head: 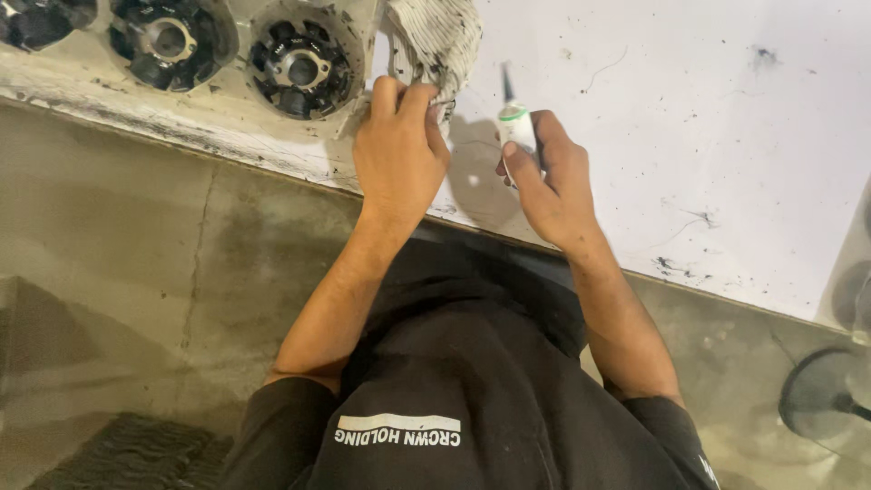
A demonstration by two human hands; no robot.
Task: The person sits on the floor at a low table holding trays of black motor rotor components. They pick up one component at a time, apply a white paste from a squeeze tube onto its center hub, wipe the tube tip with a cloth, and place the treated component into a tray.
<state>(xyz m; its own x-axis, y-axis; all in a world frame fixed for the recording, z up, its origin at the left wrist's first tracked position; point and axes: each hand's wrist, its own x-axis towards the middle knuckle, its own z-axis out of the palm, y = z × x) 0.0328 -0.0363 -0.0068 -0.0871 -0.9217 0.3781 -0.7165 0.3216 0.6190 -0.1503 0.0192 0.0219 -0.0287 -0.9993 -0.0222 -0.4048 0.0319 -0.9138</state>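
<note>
The left hand (pixel 396 150) is curled closed at the near edge of the white table (pixel 689 136), its fingertips pinching the lower hem of a striped, dirt-stained cloth (pixel 435 41) that lies bunched on the table and runs off the top of the view. The right hand (pixel 549 177) is wrapped around a small white tube with a green band (pixel 515 122), thumb pressed along its side; the tube's dark pointed nozzle sticks up and away from the person, tilted slightly toward the cloth. The two hands are near each other but apart, with a bare patch of table and their shadow between them.

Just left of the cloth and the left hand sits a round black motor part with a metal hub (pixel 301 65), nearly touching the cloth's edge. Further left is a second one of the same kind (pixel 170 41), and a third dark part (pixel 41 23) is cut off at the corner. The table is flecked with black smudges and stray strands. Below it lies a grey concrete floor (pixel 136 263), with a dark ribbed mat (pixel 136 454) at the lower left and a black round stand base (pixel 821 395) at the lower right
</note>
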